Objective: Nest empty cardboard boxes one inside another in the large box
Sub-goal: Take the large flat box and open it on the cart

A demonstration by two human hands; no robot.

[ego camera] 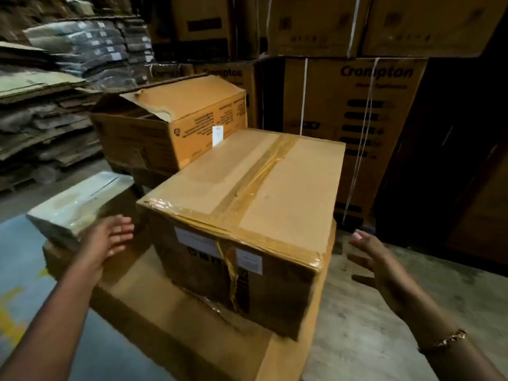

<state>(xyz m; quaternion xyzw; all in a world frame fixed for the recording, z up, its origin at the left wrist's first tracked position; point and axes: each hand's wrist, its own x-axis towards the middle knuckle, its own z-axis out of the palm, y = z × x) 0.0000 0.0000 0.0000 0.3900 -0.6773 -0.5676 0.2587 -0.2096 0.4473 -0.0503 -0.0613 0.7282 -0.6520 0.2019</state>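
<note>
Two bare hands reach forward, spread apart on either side of a taped cardboard box point(255, 188), neither touching it. The left hand point(110, 239), left of centre in the frame, is held flat with fingers straight and close together, palm turned toward the box's near left corner and just beside it. The right hand point(376, 261), at the right edge of the box's near end, has its fingers spread and slightly bent, palm facing inward, and stands well clear of the cardboard; a gold bracelet point(445, 339) circles its wrist. Both hands are empty.

The box fills the centre of the frame, closed and upright, resting on a broad cardboard surface point(154, 303) that spreads toward the lower left; whether this is a flap or the top of a larger box cannot be told. Its long axis runs away from the viewer toward the upper right, and a strip of brown tape follows that axis down the middle of the lid. The short end, with two white labels, faces the viewer.

Behind it, upper left of centre, an open carton point(176, 119) sits with its flaps raised. A pale, glossy box point(79, 199) lies at the left. Strapped Crompton cartons point(357, 105) are stacked at the upper right, and piles of flattened cardboard point(41, 119) rise at the far left.
</note>
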